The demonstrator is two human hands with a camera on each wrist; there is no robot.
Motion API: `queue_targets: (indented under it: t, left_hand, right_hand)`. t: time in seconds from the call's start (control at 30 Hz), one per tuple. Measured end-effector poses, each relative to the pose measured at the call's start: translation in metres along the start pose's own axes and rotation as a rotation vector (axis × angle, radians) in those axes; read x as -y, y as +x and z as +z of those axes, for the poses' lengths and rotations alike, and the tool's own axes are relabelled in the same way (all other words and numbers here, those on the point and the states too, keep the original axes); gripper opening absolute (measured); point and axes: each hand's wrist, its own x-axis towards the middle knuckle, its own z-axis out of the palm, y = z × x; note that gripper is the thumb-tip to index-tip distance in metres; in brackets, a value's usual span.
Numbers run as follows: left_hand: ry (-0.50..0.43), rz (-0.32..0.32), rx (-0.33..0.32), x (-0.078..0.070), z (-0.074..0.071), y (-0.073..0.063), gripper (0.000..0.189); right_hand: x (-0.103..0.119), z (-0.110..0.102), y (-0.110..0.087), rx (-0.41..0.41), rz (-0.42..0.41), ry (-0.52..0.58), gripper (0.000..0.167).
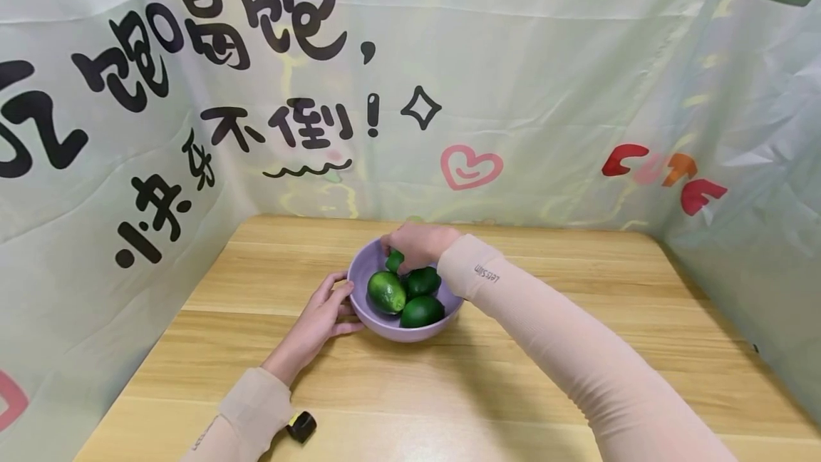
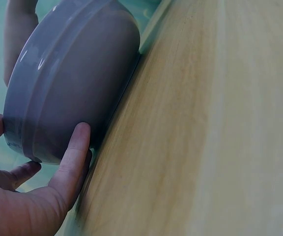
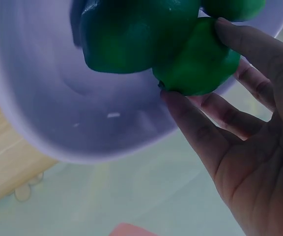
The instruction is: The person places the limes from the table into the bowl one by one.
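A lilac bowl (image 1: 404, 335) stands on the wooden table with several green limes (image 1: 387, 292) inside. At its left side, my left hand (image 1: 318, 316) touches the outer wall with spread, mostly straight fingers (image 2: 72, 157). The thumb side lies up near the rim. Reaching over the bowl's far side, my right hand (image 1: 420, 243) pinches a small lime (image 3: 200, 64) between thumb and fingers. That lime sits low among the others, overlapping a larger dark green one (image 3: 136, 37) in the right wrist view.
By the left sleeve on the table (image 1: 558, 405) lies a small black and yellow object (image 1: 303, 426). Printed cloth (image 1: 545, 77) hangs behind the table and along both sides. My right forearm crosses above the table's right part.
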Motion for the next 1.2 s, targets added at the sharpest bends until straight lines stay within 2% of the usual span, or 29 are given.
queue_targets:
  t: [0.3,1.03,1.2]
  left_hand:
    - [-0.007,0.000,0.001,0.000,-0.001,0.000,0.044]
    - [-0.011,-0.010,0.016,0.002,-0.003,0.001,0.046]
    - [-0.010,-0.004,0.022,0.001,-0.003,0.001,0.047]
  right_hand:
    - [0.003,0.004,0.004,0.016,0.012,0.035,0.041]
    - [0.006,0.013,0.013,0.060,0.016,0.033,0.040]
    - [0.007,0.014,0.015,0.059,0.005,0.004,0.041]
